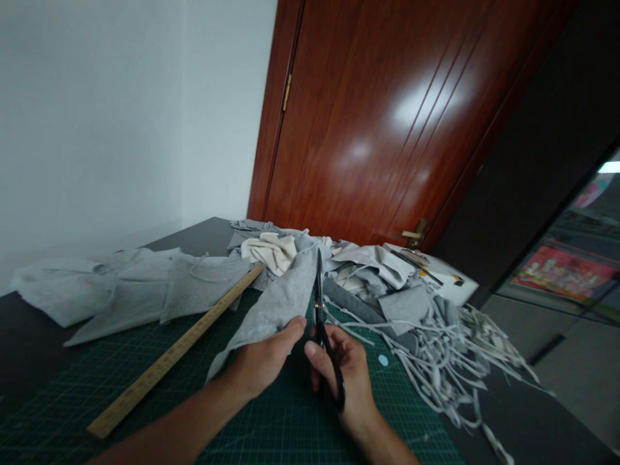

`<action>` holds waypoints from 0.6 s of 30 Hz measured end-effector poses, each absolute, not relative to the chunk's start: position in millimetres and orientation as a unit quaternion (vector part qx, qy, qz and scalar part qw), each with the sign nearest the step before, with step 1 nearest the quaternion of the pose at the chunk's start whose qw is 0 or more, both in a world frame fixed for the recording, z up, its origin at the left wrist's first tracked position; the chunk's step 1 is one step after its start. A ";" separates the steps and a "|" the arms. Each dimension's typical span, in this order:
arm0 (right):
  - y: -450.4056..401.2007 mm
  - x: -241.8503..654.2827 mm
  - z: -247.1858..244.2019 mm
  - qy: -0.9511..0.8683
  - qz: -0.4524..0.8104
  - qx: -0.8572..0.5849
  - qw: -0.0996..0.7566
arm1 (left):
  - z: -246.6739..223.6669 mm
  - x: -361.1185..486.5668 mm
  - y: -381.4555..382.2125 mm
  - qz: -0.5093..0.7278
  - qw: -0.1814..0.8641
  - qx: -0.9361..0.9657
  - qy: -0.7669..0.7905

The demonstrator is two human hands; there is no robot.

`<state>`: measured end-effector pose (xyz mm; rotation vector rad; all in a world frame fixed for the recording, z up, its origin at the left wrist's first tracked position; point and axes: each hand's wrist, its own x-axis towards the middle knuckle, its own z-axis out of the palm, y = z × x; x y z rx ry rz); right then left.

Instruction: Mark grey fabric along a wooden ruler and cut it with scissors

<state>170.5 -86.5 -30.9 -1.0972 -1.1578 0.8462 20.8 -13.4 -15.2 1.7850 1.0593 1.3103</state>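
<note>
In my right hand (341, 365) is a pair of black-handled scissors (318, 294), its blades pointing away from me and set along the right edge of a light grey fabric piece (283, 294). My left hand (271, 358) grips the near part of that fabric between thumb and fingers; the fingers beneath are mostly hidden. Both hands are over a green cutting mat (194, 413). To the left, a wooden ruler (179, 352) lies slantwise across the mat.
Grey fabric pieces (140, 287) spread at the left. Beyond my hands lie a cream cloth (271, 252) and piled grey scraps (378, 265). Thin fabric strips (445, 368) tangle at the right, near a white board (455, 284). A brown door (368, 129) stands behind the table.
</note>
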 end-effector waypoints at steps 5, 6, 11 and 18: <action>-86.6 170.2 -29.7 -0.497 0.359 -0.476 0.631 | -15.2 22.0 -16.4 0.487 0.353 0.687 0.407; -86.7 170.4 -29.3 -0.498 0.356 -0.476 0.631 | -14.8 22.4 -16.9 0.486 0.354 0.688 0.407; -86.8 171.2 -28.6 -0.500 0.353 -0.483 0.626 | -12.6 22.3 -17.8 0.478 0.360 0.690 0.407; -87.6 172.1 -28.4 -0.509 0.341 -0.487 0.623 | -9.4 20.1 -17.9 0.467 0.364 0.694 0.410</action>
